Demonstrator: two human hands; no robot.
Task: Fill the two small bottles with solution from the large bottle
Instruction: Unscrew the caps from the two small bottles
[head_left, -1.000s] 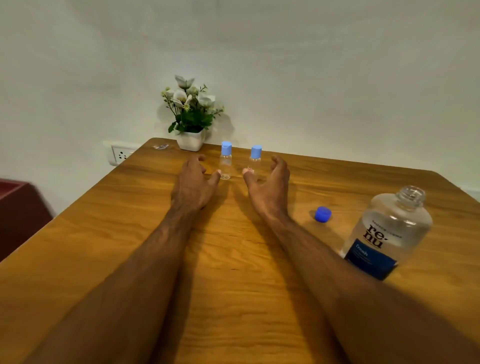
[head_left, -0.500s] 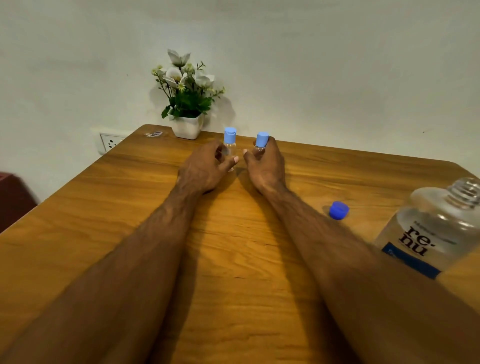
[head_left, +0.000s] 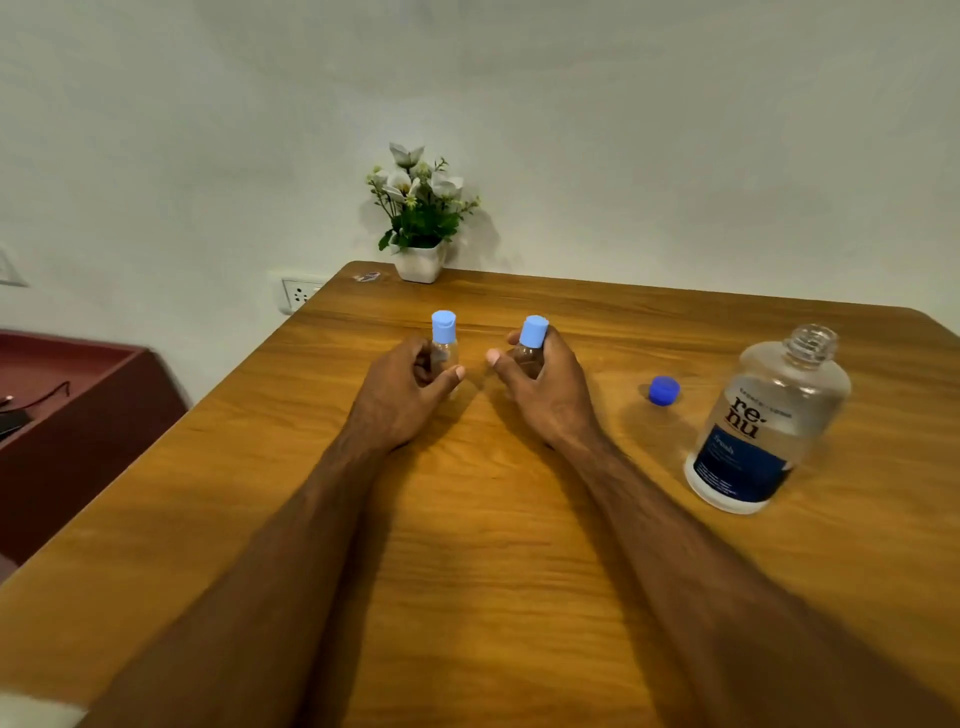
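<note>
Two bare forearms, reaching from the near edge across a wooden table (head_left: 467, 571). Left hand (head_left: 402, 397), knuckles up, fingers curled round the left small bottle (head_left: 444, 347), thumb tip against its lower body; clear plastic, light-blue flip cap uppermost, upright, base at or just above the tabletop, contact not discernible. Right hand (head_left: 545, 389), fingers wrapped behind the right small bottle (head_left: 530, 349), thumb extended toward the left and seemingly off the bottle; clear body, light-blue cap, tilted slightly to the right, apparently lifted off the wood. Contents of either small bottle not discernible. To the right of the right hand, well apart from it: large bottle (head_left: 769, 421), clear, standing upright, threaded neck uncapped, white and dark-blue label reading "re-nu fresh", liquid level hard to read. Between right hand and large bottle, nearer the bottle: dark-blue screw cap (head_left: 664, 389), lying loose on the wood. Farther back, at the far left corner of the table: white square pot of flowers (head_left: 420, 218), white blooms and green leaves; small flat wrapper (head_left: 368, 276) just beside it. On the wall behind, left of the corner: white electrical socket (head_left: 298, 294). At far left, lower than the tabletop: dark-red cabinet (head_left: 88, 405) with a black cable on top.
</note>
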